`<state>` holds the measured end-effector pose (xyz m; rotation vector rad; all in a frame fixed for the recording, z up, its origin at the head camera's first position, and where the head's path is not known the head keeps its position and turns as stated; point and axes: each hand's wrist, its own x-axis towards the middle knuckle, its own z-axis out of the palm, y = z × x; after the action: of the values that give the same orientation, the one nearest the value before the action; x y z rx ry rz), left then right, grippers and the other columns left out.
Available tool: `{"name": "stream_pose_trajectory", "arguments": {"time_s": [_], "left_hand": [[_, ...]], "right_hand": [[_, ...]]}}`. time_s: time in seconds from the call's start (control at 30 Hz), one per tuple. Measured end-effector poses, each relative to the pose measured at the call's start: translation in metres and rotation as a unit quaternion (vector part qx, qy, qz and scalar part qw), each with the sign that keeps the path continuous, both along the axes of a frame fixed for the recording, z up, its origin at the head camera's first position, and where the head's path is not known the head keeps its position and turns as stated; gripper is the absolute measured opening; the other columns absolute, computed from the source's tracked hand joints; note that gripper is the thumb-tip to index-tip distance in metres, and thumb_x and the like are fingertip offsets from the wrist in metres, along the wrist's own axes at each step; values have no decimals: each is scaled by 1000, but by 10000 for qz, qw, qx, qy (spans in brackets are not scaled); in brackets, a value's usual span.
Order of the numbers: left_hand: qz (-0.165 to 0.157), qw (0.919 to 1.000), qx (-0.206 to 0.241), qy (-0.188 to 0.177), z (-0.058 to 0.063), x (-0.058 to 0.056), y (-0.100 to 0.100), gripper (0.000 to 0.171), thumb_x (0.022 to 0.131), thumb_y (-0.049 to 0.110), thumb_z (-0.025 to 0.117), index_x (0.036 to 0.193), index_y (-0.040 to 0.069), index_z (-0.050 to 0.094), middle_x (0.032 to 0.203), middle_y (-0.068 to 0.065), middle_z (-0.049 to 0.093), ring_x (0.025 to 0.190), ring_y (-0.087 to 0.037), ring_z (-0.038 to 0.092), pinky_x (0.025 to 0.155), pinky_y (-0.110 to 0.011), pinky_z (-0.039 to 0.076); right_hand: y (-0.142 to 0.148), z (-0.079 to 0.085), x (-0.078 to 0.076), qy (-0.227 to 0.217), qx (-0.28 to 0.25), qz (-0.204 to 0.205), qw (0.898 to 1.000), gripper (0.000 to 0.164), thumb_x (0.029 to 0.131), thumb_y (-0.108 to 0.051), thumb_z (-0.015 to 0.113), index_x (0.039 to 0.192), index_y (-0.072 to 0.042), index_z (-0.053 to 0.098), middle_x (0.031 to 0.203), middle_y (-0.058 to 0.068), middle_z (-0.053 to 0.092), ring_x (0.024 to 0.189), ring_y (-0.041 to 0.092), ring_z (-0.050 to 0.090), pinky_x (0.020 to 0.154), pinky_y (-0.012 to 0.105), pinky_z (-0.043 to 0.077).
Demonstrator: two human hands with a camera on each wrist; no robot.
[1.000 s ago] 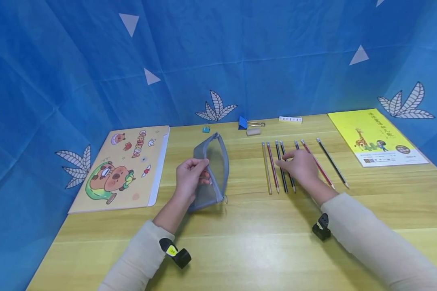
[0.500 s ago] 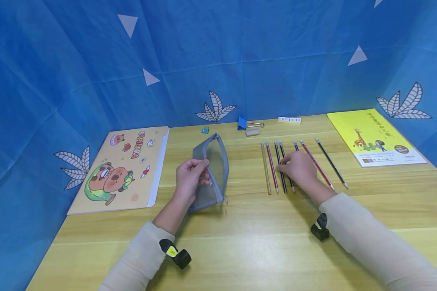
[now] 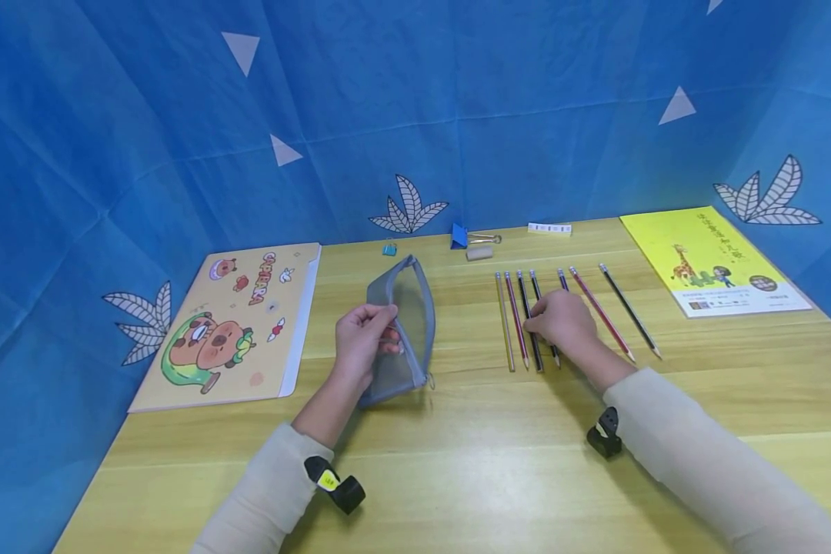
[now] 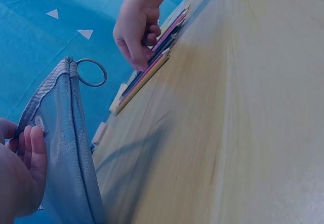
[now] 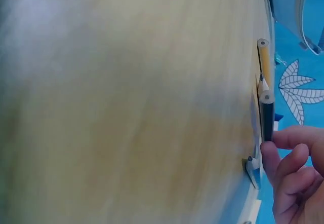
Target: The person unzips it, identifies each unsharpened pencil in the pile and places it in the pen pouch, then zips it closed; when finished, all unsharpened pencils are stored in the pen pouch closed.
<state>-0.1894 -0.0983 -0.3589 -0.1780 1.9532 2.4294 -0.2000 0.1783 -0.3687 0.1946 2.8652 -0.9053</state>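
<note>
My left hand [image 3: 360, 338] pinches the side of a grey mesh zip pencil case [image 3: 391, 377] between thumb and fingers. The case stands with its mouth gaping, and a ring [image 4: 92, 72] hangs from its zip end in the left wrist view. Over the row of pencils, my right hand [image 3: 566, 319] pinches a black pencil [image 5: 267, 117] with a flat, unsharpened end, low at the table. To its left lie a red pencil [image 3: 513, 308] and a yellow one [image 3: 505, 323]. Other dark pencils beside and under the hand are partly covered by it.
Farther right are a red pencil [image 3: 605, 319] and a black-green one [image 3: 626, 304]. A yellow booklet [image 3: 713, 261] lies at the right, a capybara folder [image 3: 228, 323] at the left. A blue binder clip [image 3: 459, 236], teal clip [image 3: 389, 249], grey cylinder [image 3: 479, 253] and white strip [image 3: 549, 228] sit behind.
My right fingers have come down onto the black pencil, which has shifted slightly left toward the red one. The left hand and pencil case have stayed in place.
</note>
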Motion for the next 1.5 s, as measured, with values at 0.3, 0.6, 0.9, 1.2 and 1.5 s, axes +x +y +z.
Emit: {"name": "stream_pose_trajectory", "arguments": {"time_s": [0.3, 0.6, 0.9, 1.2, 1.5], "left_hand": [[50, 9994, -161, 293, -17, -8, -2, 27, 72, 22, 69, 82, 0, 56, 64, -6, 57, 46, -10, 53, 38, -22, 50], [55, 9988, -101, 477, -44, -24, -7, 38, 67, 30, 72, 85, 0, 56, 67, -10, 57, 47, -12, 54, 39, -26, 51], [41, 9991, -85, 419, -38, -20, -7, 36, 68, 28, 72, 85, 0, 56, 68, -10, 57, 47, -11, 54, 39, -25, 51], [29, 9994, -82, 321, -35, -18, -4, 36, 68, 28, 71, 86, 0, 56, 67, -9, 58, 47, -11, 54, 39, -25, 51], [-34, 9994, 79, 341, -31, -16, -2, 33, 70, 25, 70, 86, 0, 56, 66, -8, 58, 48, -11, 54, 40, -23, 51]], "right_hand": [[-10, 9, 2, 540, -834, -176, 9949, 29, 77, -22, 62, 99, -3, 61, 60, 10, 62, 43, 19, 54, 38, 23, 40], [-38, 25, 7, 1000, -2701, -220, 9574, 31, 78, -20, 63, 103, -3, 59, 70, 13, 63, 42, 20, 52, 36, 26, 44], [-82, 31, 6, 712, -4357, -704, 8945, 32, 77, -16, 64, 105, -4, 57, 64, 7, 62, 34, 8, 44, 29, 15, 31], [-121, 19, 8, 744, -4535, -722, 8852, 27, 75, -13, 66, 100, -7, 58, 66, 12, 62, 34, 12, 43, 29, 16, 34], [-136, 14, 15, 373, -3810, -500, 9225, 26, 70, -15, 69, 93, -8, 60, 66, 8, 63, 38, 12, 42, 32, 17, 33]]}}
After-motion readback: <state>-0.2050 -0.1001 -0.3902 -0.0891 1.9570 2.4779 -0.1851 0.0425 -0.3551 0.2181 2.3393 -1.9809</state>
